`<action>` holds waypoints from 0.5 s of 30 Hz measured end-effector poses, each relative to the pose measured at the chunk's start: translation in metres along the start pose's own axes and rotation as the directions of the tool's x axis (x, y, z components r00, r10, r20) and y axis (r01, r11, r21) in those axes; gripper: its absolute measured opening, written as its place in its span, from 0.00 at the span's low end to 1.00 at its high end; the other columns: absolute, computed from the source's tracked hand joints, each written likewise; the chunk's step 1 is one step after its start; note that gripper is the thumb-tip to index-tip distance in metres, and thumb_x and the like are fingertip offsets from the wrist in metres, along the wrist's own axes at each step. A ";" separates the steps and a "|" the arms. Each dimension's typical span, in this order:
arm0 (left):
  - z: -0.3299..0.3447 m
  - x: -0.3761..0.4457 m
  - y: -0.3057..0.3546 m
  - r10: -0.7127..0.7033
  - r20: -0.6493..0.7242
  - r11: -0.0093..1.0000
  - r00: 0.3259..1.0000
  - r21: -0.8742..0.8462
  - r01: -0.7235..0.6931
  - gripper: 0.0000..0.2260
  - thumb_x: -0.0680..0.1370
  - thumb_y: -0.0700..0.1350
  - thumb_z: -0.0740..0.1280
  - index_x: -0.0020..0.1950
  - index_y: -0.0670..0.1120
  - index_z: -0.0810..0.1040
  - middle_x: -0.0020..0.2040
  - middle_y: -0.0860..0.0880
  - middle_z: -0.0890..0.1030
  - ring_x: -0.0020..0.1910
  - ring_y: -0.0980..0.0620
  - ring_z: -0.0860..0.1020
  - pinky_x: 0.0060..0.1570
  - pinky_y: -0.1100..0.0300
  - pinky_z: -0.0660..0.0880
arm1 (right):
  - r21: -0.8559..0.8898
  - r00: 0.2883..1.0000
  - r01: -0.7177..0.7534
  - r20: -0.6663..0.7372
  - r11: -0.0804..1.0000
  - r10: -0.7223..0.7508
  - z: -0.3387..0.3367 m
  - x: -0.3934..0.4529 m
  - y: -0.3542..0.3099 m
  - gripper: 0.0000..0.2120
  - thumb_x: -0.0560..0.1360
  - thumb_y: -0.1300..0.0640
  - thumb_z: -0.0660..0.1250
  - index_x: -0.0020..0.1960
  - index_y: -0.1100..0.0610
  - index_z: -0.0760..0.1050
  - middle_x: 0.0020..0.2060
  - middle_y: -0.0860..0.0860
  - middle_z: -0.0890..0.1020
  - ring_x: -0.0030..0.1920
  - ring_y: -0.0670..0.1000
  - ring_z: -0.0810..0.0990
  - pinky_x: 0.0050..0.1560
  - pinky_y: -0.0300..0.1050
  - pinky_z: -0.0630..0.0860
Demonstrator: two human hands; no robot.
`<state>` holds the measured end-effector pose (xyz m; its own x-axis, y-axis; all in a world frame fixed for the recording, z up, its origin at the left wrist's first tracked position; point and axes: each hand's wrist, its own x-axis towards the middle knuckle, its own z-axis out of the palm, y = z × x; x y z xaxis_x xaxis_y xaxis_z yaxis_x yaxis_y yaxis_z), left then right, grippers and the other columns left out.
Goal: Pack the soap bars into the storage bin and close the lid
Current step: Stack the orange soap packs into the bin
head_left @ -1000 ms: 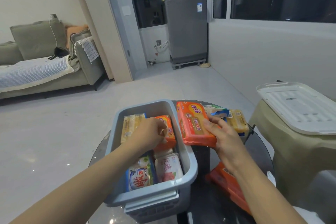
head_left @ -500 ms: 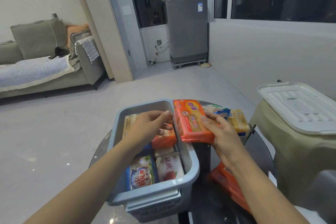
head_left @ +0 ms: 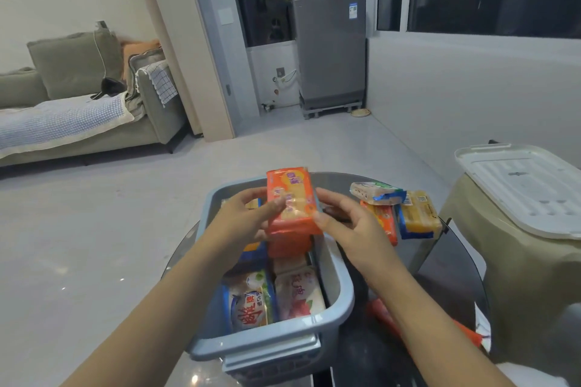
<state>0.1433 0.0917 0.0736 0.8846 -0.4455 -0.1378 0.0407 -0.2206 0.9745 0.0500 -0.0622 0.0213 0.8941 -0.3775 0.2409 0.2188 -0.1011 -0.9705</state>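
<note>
A blue-grey storage bin (head_left: 341, 289) stands on a dark round glass table (head_left: 440, 264), with several wrapped soap bars packed inside. Both hands hold one orange soap pack (head_left: 290, 201) over the bin's far half: my left hand (head_left: 243, 220) grips its left side, my right hand (head_left: 349, 229) its right edge. Loose bars lie on the table right of the bin: a white-green one (head_left: 375, 192), a small orange one (head_left: 382, 223) and a yellow one (head_left: 419, 215). The white lid (head_left: 528, 185) rests on a stool at the right.
Another orange pack (head_left: 465, 331) lies on the table under my right forearm. The beige stool (head_left: 518, 264) stands close against the table's right side. A sofa (head_left: 78, 110) and a grey appliance (head_left: 330, 50) are far across the bare floor.
The orange soap pack has moved left from the bin's right rim to over the bin. My left hand has risen from the bars inside and taken its left side.
</note>
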 end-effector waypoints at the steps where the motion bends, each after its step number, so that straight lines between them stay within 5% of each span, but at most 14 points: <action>1: -0.003 0.001 -0.001 -0.007 -0.021 1.000 1.000 0.011 0.007 0.21 0.73 0.45 0.71 0.65 0.43 0.73 0.50 0.39 0.84 0.45 0.41 0.83 0.41 0.52 0.83 | -0.080 1.000 0.008 0.003 0.997 -0.007 0.001 -0.001 0.002 0.18 0.74 0.54 0.67 0.63 0.44 0.73 0.59 0.44 0.77 0.57 0.41 0.76 0.45 0.28 0.75; 7: -0.001 0.005 -0.002 -0.015 -0.115 0.995 0.993 0.092 0.026 0.24 0.73 0.46 0.72 0.66 0.42 0.71 0.48 0.42 0.83 0.32 0.52 0.83 0.29 0.60 0.81 | -0.185 0.999 0.039 0.023 0.982 -0.035 0.003 -0.001 0.011 0.19 0.75 0.58 0.65 0.64 0.45 0.72 0.65 0.43 0.72 0.64 0.40 0.70 0.57 0.30 0.69; 11: 0.012 0.008 -0.005 0.122 -0.190 0.904 0.974 0.425 -0.030 0.27 0.72 0.53 0.72 0.67 0.46 0.70 0.52 0.42 0.82 0.46 0.44 0.83 0.48 0.47 0.81 | -0.126 1.000 0.003 0.026 0.992 0.000 0.003 -0.003 0.014 0.18 0.76 0.57 0.65 0.63 0.44 0.71 0.65 0.43 0.71 0.65 0.42 0.70 0.50 0.26 0.72; 15: 0.019 0.004 -0.004 0.254 -0.199 0.807 0.947 0.583 -0.094 0.22 0.75 0.53 0.68 0.65 0.44 0.73 0.56 0.44 0.82 0.52 0.46 0.80 0.53 0.48 0.78 | -0.098 1.000 -0.021 0.018 0.995 0.022 0.003 -0.005 0.013 0.18 0.76 0.56 0.65 0.63 0.42 0.70 0.63 0.40 0.71 0.62 0.39 0.70 0.43 0.21 0.71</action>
<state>0.1374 0.0741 0.0654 0.9400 -0.3052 0.1523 -0.3213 -0.6422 0.6960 0.0495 -0.0586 0.0076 0.9058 -0.3629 0.2188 0.1610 -0.1829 -0.9699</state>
